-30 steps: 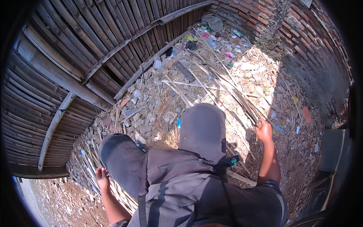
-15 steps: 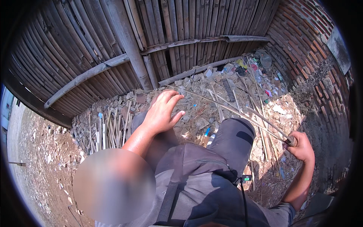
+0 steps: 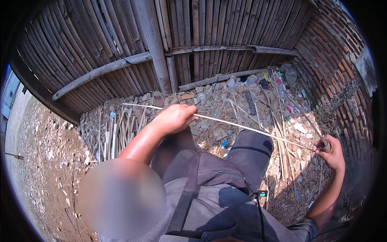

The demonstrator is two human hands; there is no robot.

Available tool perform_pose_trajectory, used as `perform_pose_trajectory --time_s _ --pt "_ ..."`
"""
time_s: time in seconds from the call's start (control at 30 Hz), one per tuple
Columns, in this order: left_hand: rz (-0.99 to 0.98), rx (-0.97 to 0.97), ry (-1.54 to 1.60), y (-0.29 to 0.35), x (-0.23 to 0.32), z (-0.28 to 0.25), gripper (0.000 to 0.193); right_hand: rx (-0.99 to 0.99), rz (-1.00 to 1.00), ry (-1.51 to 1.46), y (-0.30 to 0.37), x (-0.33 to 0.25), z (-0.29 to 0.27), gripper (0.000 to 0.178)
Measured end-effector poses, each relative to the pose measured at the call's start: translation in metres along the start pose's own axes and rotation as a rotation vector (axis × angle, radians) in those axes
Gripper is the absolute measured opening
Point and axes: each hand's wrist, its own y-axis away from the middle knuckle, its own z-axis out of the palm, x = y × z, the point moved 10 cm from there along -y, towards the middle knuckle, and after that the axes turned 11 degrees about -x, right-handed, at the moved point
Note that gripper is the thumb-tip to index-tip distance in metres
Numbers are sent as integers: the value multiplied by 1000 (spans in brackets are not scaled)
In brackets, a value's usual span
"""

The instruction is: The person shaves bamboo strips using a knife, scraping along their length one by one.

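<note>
A long, pale bamboo strip [image 3: 246, 128] runs slantwise across my lap, its thin far end sticking out to the left. My left hand [image 3: 176, 117] is closed round it near that end. At the right, my right hand [image 3: 333, 155] grips the wooden handle of a knife-like tool [image 3: 325, 146] with a long, narrow, dark blade pointing up and to the left. The near end of the strip meets the thumb and fingers of this same hand. My knees are bent beneath the strip.
Split bamboo pieces [image 3: 117, 135] lie in a pile at the left, and more long strips [image 3: 282, 155] by my right knee. Ahead stands a bamboo slat wall [image 3: 225, 24], with a brick wall [image 3: 330, 60] at the right. Rubble and litter [image 3: 278, 82] gather in the corner.
My left hand has gone from spread fingers to closed on the bamboo strip. My right hand has moved slightly right, and the blade now tilts more steeply, apart from the strip.
</note>
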Motion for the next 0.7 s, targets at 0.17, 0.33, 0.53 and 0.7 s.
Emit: perform_pose_trajectory --time_s 0.17,0.33,0.53,0.7 --pt "-422 -111 125 68 -35 -6 34 516 -58 450 -11 -31 -38 28" --pt "-669 -23 282 152 -45 13 36 246 -237 187 -117 -76 59 30" --pt "-912 63 273 181 -31 52 38 -101 -474 296 -210 -171 218 28" --pt "-968 59 154 188 -29 66 35 -266 -695 276 -239 -219 312 26"
